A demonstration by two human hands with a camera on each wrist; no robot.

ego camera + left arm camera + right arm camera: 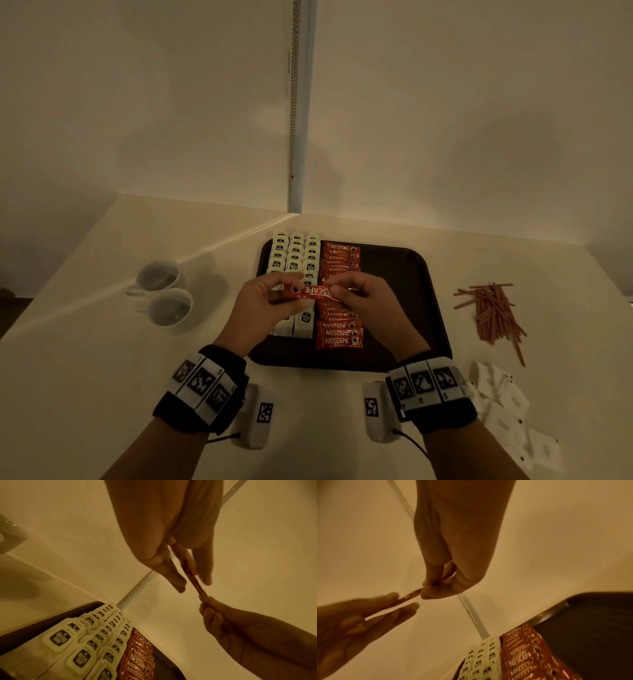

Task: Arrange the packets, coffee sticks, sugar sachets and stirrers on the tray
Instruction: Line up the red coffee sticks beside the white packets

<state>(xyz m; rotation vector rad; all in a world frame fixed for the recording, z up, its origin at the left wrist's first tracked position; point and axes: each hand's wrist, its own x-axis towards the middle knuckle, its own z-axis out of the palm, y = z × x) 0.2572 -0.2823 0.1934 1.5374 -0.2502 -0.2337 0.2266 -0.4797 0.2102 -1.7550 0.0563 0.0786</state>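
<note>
Coffee stick (317, 293) pinched, seemingly, by both hands' grip.

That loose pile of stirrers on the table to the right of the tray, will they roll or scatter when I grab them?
The stirrers look thin and light, so a nudge probably scatters them. They lie criss-crossed, so a bunch likely lifts unevenly. They look flat, so rolling seems unlikely.

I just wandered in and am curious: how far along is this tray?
About halfway. Three rows of white packets and a column of red coffee sticks already lie on the tray. The left hand and right hand hold one more coffee stick above it. The stirrers and sugar sachets wait on the table.
</note>
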